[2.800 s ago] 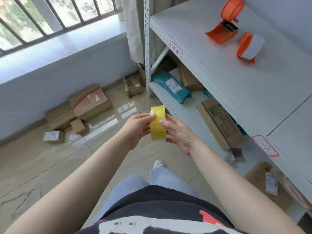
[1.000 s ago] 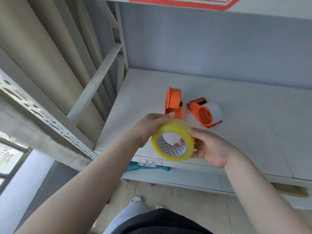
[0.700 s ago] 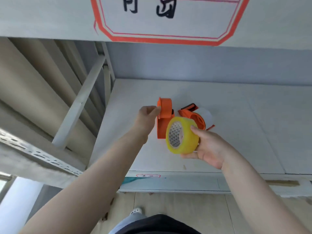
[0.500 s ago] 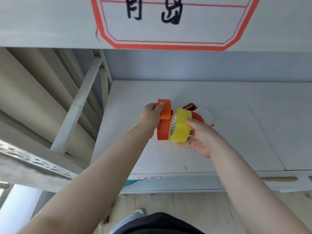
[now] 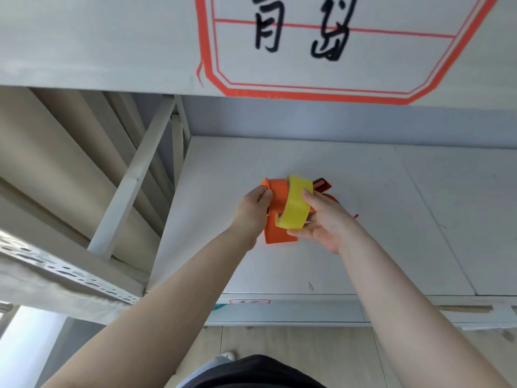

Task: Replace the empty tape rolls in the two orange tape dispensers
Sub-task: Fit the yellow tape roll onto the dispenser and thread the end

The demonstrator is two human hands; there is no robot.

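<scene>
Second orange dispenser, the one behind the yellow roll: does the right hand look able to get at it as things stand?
Probably not right away. The right hand is gripping the yellow tape roll against the front dispenser, and roll and hand cover most of the second dispenser behind them. It lies close, though.

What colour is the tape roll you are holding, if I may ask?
Yellow tape roll, clearest in the head view.
</scene>
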